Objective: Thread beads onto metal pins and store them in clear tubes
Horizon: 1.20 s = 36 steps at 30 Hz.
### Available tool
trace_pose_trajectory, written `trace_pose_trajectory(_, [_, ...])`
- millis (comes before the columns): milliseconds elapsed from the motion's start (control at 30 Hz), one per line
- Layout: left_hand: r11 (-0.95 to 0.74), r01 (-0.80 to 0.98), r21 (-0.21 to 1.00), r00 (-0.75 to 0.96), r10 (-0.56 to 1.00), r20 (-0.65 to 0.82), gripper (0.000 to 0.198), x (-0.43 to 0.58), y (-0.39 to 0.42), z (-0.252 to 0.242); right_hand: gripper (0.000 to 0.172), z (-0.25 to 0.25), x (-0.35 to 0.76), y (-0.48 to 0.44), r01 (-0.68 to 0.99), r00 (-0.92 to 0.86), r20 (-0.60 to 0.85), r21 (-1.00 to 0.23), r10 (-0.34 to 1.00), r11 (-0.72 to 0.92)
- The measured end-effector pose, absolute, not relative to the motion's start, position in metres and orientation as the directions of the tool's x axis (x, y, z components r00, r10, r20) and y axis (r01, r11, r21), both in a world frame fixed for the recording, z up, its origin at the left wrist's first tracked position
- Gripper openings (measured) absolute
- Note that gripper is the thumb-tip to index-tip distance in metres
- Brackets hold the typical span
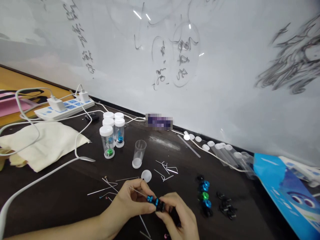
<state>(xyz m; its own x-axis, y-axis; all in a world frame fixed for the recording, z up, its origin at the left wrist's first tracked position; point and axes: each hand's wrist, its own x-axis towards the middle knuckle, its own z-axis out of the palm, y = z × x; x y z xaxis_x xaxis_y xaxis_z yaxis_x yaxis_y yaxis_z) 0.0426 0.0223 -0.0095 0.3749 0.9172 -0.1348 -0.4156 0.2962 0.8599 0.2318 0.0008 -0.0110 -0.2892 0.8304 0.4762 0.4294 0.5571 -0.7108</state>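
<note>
Near the front of the dark table, both hands meet at a small blue-and-black spool-like part (156,202). My left hand (135,200) pinches its blue end between thumb and fingers. A thin metal rod (138,191) runs from that end back across the left fingers. At the black end, the thumb and index finger of my right hand (178,213) are closed on the part; its other fingers curl below, partly hiding something dark. A white cap (146,176) lies just beyond the left fingers, and an uncapped clear tube (139,154) stands behind it.
Capped tubes (107,141) with coloured parts stand at left. Bent metal rods (166,168) lie mid-table. Blue and green parts (205,195) and black pieces (227,205) sit at right, before a blue bag (280,190). A power strip (67,108), cloth (47,143) and cables occupy the left.
</note>
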Motion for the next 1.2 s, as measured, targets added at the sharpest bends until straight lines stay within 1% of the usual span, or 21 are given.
trace_pose_trajectory(67, [0.306, -0.422, 0.853, 0.392, 0.91, -0.133, 0.022, 0.0428, 0.0222, -0.0083, 0.005, -0.0104, 0.2328, 0.0006, 0.433, -0.314, 0.438, -0.723, 0.842, 0.538])
trace_pose_trajectory(133, [0.31, -0.426, 0.85, 0.4, 0.907, -0.13, 0.022, 0.043, 0.0222, -0.0078, 0.012, -0.0098, 0.2333, 0.0006, 0.437, -0.332, 0.403, -0.735, 0.853, 0.518])
trace_pose_trajectory(167, [0.311, -0.429, 0.848, 0.399, 0.908, -0.131, 0.022, 0.0431, 0.0222, -0.0079, 0.012, -0.0097, 0.2332, 0.0008, 0.437, -0.333, 0.399, -0.738, 0.855, 0.514])
trace_pose_trajectory(267, [0.306, -0.434, 0.847, 0.387, 0.913, -0.131, 0.023, 0.0431, 0.0221, -0.009, 0.003, -0.0103, 0.2317, 0.0015, 0.424, -0.304, 0.442, -0.73, 0.844, 0.535])
trace_pose_trajectory(367, [0.301, -0.435, 0.849, 0.384, 0.915, -0.127, 0.023, 0.043, 0.0218, -0.0099, 0.006, -0.0103, 0.2309, 0.0016, 0.413, -0.28, 0.474, -0.726, 0.835, 0.551])
trace_pose_trajectory(433, [0.299, -0.429, 0.852, 0.384, 0.915, -0.128, 0.023, 0.043, 0.0217, -0.0102, 0.004, -0.0093, 0.2312, 0.0013, 0.424, -0.286, 0.445, -0.736, 0.849, 0.529])
trace_pose_trajectory(533, [0.298, -0.406, 0.864, 0.376, 0.916, -0.139, 0.024, 0.0431, 0.022, -0.0106, 0.017, -0.0077, 0.2314, 0.001, 0.446, -0.304, 0.377, -0.755, 0.875, 0.481])
trace_pose_trajectory(567, [0.297, -0.403, 0.865, 0.373, 0.917, -0.141, 0.024, 0.0432, 0.0222, -0.0109, 0.018, -0.0075, 0.2312, 0.001, 0.448, -0.306, 0.369, -0.758, 0.878, 0.475])
trace_pose_trajectory(667, [0.297, -0.412, 0.862, 0.377, 0.916, -0.136, 0.023, 0.0433, 0.0226, -0.0116, 0.005, -0.0084, 0.2303, 0.0011, 0.427, -0.288, 0.418, -0.749, 0.862, 0.506])
trace_pose_trajectory(733, [0.304, -0.415, 0.857, 0.388, 0.912, -0.136, 0.023, 0.0432, 0.0226, -0.0114, 0.006, -0.0092, 0.2303, 0.0009, 0.414, -0.281, 0.442, -0.745, 0.852, 0.523])
trace_pose_trajectory(767, [0.31, -0.413, 0.856, 0.391, 0.909, -0.141, 0.023, 0.0431, 0.0225, -0.011, 0.003, -0.0095, 0.2305, 0.0007, 0.414, -0.285, 0.432, -0.75, 0.856, 0.516])
trace_pose_trajectory(867, [0.32, -0.408, 0.855, 0.391, 0.907, -0.153, 0.023, 0.0429, 0.0221, -0.0093, 0.008, -0.0096, 0.2313, 0.0, 0.425, -0.301, 0.371, -0.772, 0.879, 0.472])
trace_pose_trajectory(967, [0.321, -0.415, 0.851, 0.393, 0.907, -0.151, 0.023, 0.0431, 0.0219, -0.0078, 0.004, -0.0099, 0.2319, -0.0008, 0.425, -0.291, 0.373, -0.775, 0.881, 0.468])
trace_pose_trajectory(1033, [0.321, -0.414, 0.852, 0.394, 0.907, -0.15, 0.023, 0.0434, 0.0216, -0.007, 0.008, -0.0102, 0.2321, -0.0013, 0.429, -0.295, 0.363, -0.776, 0.884, 0.462])
trace_pose_trajectory(1133, [0.317, -0.411, 0.855, 0.398, 0.906, -0.145, 0.023, 0.0439, 0.0216, -0.0066, 0.025, -0.0102, 0.2324, -0.0013, 0.456, -0.324, 0.303, -0.78, 0.896, 0.429])
trace_pose_trajectory(1167, [0.318, -0.414, 0.853, 0.395, 0.907, -0.146, 0.024, 0.044, 0.0217, -0.007, 0.027, -0.0101, 0.2323, -0.0011, 0.461, -0.329, 0.291, -0.781, 0.898, 0.422])
trace_pose_trajectory(1200, [0.319, -0.418, 0.851, 0.391, 0.908, -0.149, 0.024, 0.0442, 0.0219, -0.0076, 0.025, -0.0101, 0.2321, -0.0008, 0.459, -0.326, 0.292, -0.783, 0.899, 0.42])
